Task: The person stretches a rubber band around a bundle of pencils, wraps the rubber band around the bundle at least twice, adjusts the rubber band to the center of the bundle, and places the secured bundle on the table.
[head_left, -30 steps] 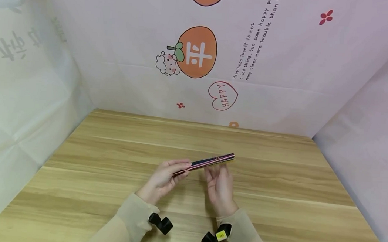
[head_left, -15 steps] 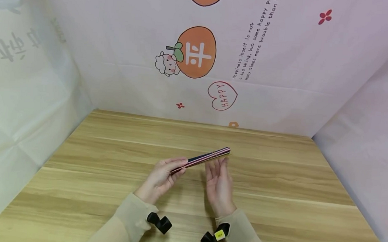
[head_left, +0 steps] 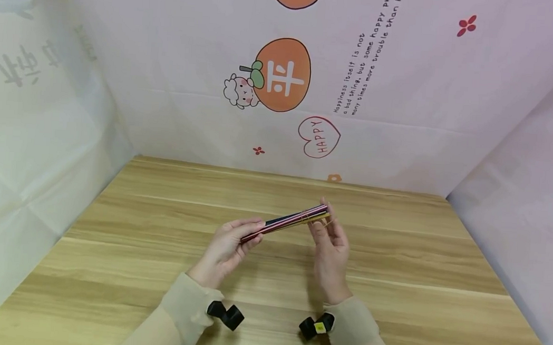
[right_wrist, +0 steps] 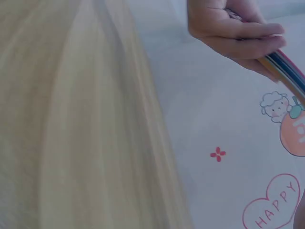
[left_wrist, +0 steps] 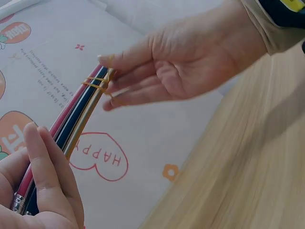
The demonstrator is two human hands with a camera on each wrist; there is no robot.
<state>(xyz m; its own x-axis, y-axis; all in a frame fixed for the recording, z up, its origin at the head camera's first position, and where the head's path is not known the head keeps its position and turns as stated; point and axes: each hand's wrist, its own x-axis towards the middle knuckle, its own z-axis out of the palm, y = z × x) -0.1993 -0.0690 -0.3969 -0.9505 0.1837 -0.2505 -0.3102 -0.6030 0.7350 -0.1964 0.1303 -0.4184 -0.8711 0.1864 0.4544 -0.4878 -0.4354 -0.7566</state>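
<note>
A bundle of pencils (head_left: 285, 223), dark blue, pink-red and yellow among them, is held above the table. My left hand (head_left: 226, 246) grips its near end, where metal eraser collars (left_wrist: 19, 202) show in the left wrist view. Around the far end runs a thin tan rubber band (left_wrist: 95, 82). My right hand (head_left: 332, 252) is at that end, with part of the band stretched out from the pencils over its thumb and a finger. In the right wrist view, the left hand (right_wrist: 233, 31) partly covers the bundle, and only the right hand's edge shows.
Below both hands lies a wood-grain table (head_left: 155, 292). A white printed sheet (head_left: 189, 125) hangs behind its back edge, with further white sheets at the left (head_left: 31, 141) and right (head_left: 531, 209). Each wrist carries a black camera mount (head_left: 226, 314).
The right hand has risen from beneath the bundle to its far end, and its thumb and fingers now pull the rubber band outward. The left hand keeps its grip, with the bundle slightly higher.
</note>
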